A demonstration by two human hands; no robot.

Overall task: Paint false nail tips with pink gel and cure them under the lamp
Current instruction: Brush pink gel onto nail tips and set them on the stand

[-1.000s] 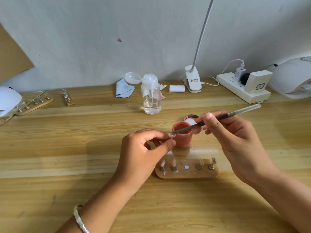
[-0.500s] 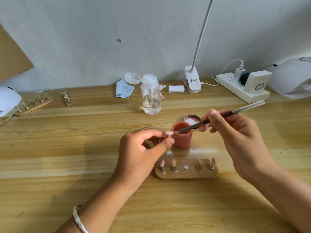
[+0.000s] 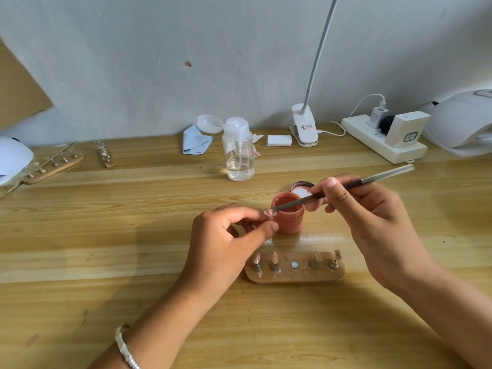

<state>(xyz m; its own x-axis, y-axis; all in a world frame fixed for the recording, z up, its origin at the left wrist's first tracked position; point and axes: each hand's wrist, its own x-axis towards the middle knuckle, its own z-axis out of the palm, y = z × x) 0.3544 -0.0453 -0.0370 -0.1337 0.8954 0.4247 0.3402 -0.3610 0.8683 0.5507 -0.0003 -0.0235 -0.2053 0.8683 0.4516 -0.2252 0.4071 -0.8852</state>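
Note:
My left hand [image 3: 226, 241] pinches a small false nail tip [image 3: 269, 212] between thumb and forefinger, just left of the open pink gel jar [image 3: 288, 218]. My right hand [image 3: 372, 217] grips a thin brush [image 3: 343, 188] like a pen, with its tip touching the nail tip. In front of the jar lies a wooden stand [image 3: 294, 270]: two pink-painted tips on its left pegs, an empty middle spot, two clear tips on the right. The jar's lid [image 3: 300, 188] lies behind the jar. A white curing lamp [image 3: 463, 121] sits at the far right.
A clear pump bottle [image 3: 239, 153] stands behind the jar, with a blue cloth [image 3: 195, 143], white pads [image 3: 278, 140], a clip lamp [image 3: 304, 127] and a power strip [image 3: 383, 141] along the wall. Two more tip stands [image 3: 53, 166] and a white object [image 3: 12, 159] are at the left.
The brush tip went back to the jar half a second ago and has now returned to the nail tip held by my left hand. The left hand stayed in place.

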